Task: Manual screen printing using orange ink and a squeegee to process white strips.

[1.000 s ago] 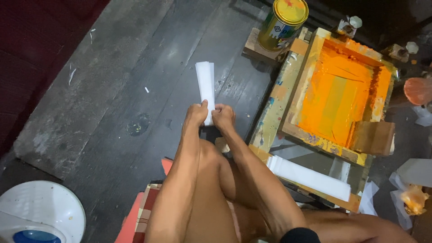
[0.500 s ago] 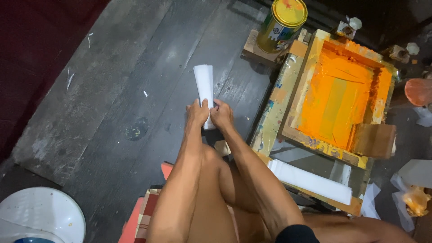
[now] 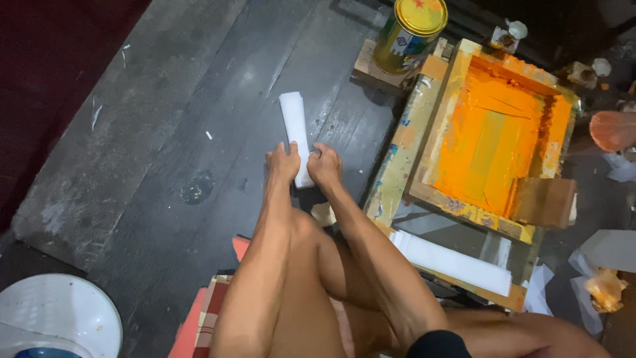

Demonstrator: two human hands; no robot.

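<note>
Both hands together on the near end of the white strip (image 3: 295, 136) lying on the dark floor (image 3: 165, 132): left hand (image 3: 283, 162) and right hand (image 3: 324, 164) pinch it from either side. Barely changed from a second ago; hands slid slightly, strip stays put. Orange-inked screen frame (image 3: 493, 142) and paint can (image 3: 409, 33) sit to the right, untouched.

Small screen-printing workshop, informal, floor-level. Evidence: wooden-framed print screen (image 3: 493, 142) flooded w/ orange ink; ink-smeared frame edges; yellow-lidded paint tin (image 3: 409, 33) on wood block just beside; stack of white sheets (image 3: 450, 262) at screen's near end; dark, scuffed plank floor (image 3: 165, 132) w/ paint specks; crumpled rags (image 3: 599, 288) at right.
</note>
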